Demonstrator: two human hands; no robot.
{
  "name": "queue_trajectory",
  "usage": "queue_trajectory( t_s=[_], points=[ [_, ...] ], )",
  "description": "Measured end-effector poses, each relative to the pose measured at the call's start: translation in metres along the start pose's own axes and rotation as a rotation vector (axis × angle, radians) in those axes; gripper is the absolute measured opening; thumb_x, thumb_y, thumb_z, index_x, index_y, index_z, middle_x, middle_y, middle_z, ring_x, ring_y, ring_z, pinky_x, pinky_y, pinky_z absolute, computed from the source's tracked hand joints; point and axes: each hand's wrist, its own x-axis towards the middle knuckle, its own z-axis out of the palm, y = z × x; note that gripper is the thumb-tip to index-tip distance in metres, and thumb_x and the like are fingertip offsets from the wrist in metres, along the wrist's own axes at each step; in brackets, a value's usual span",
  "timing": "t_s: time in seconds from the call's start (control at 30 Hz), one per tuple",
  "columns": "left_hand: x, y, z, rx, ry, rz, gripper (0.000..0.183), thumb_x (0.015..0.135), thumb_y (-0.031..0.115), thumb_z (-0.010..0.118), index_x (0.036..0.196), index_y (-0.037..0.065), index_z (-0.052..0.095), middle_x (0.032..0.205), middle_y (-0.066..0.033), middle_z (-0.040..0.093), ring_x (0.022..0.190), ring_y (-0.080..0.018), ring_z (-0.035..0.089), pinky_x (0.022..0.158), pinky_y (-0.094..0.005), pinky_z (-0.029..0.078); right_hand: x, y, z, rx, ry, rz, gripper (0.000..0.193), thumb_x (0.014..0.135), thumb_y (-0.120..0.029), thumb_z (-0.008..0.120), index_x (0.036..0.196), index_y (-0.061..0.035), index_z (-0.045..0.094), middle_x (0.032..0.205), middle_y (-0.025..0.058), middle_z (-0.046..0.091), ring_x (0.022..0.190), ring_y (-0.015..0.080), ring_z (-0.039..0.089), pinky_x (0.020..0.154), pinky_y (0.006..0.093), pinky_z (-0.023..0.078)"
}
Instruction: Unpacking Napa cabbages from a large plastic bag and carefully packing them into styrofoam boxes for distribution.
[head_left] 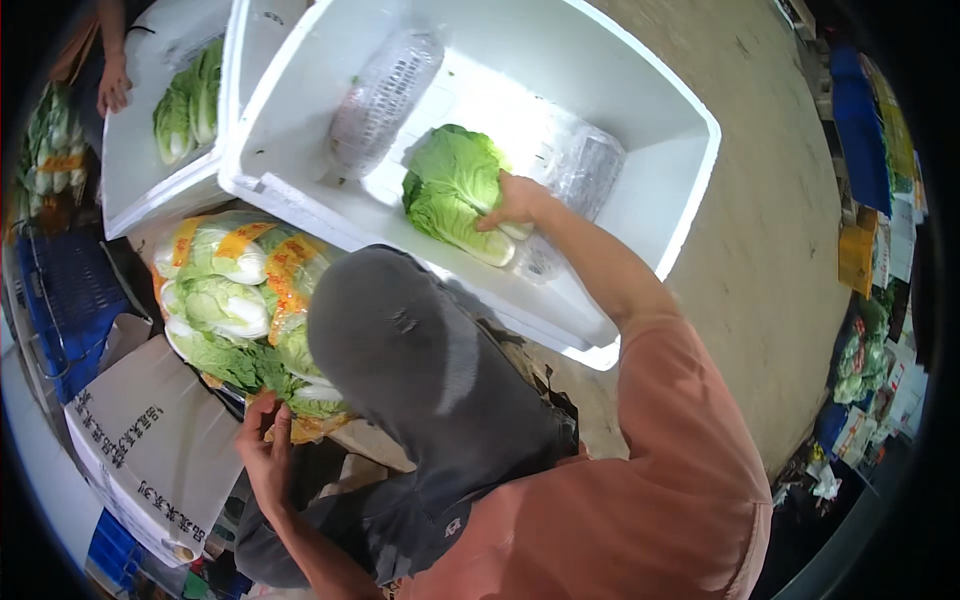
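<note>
My right hand (pixel 517 203) grips a green napa cabbage (pixel 452 180) by its pale stem end, inside a large white foam box (pixel 300 110). Lower left, my left hand (pixel 266 450) has its fingers apart and slightly bent. It is at the near edge of a pile of napa cabbages (pixel 215 305), wrapped in clear plastic with orange printed bands; whether its fingertips touch the leaves I cannot tell. Two clear plastic packages also lie in the box: a perforated one (pixel 388 95) at the left wall and a shiny one (pixel 590 170) at the right.
A second white foam box (pixel 135 165) at upper left holds more cabbages (pixel 190 105), with another person's hand (pixel 114 88) on its rim. A blue basket (pixel 70 300) and a white carton (pixel 150 440) stand at left. My grey-trousered knee (pixel 375 320) is between my hands.
</note>
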Motion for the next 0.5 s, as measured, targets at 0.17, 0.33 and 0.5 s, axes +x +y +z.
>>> queue_trajectory(
  t_s=[0.17, 0.33, 0.5],
  points=[
    [0.001, -0.019, 0.003, 0.072, 0.028, 0.000, 0.024, 0.094, 0.009, 0.068, 0.114, -0.004, 0.064, 0.093, -0.0074, 0.068, 0.087, -0.0137, 0.061, 0.079, -0.0293, 0.050, -0.001, -0.047, -0.011, -0.096, 0.336, -0.121, 0.133, 0.059, -0.078, 0.077, 0.159, -0.0174, 0.013, 0.155, 0.0266, 0.026, 0.143, 0.0477, 0.028, 0.113, 0.0603, 0.032],
    [0.014, -0.042, 0.012, 0.084, 0.059, 0.001, 0.027, 0.093, 0.011, 0.069, 0.115, -0.003, 0.065, 0.097, -0.0125, 0.070, 0.088, -0.0187, 0.064, 0.081, -0.0326, 0.052, 0.024, -0.102, 0.002, -0.423, 0.387, -0.339, 0.093, 0.079, -0.087, 0.043, 0.154, -0.0330, 0.034, 0.162, 0.0199, 0.021, 0.149, 0.0484, 0.014, 0.112, 0.0752, 0.012],
    [0.005, -0.054, -0.015, 0.060, 0.165, -0.058, 0.028, 0.093, 0.017, 0.067, 0.114, -0.002, 0.065, 0.106, -0.0147, 0.069, 0.098, -0.0226, 0.064, 0.088, -0.0353, 0.051, 0.038, -0.106, 0.050, -0.509, 0.239, -0.303, 0.068, 0.087, -0.071, 0.049, 0.135, -0.0234, 0.061, 0.152, 0.0161, 0.041, 0.147, 0.0452, 0.022, 0.110, 0.0769, 0.015]
  ],
)
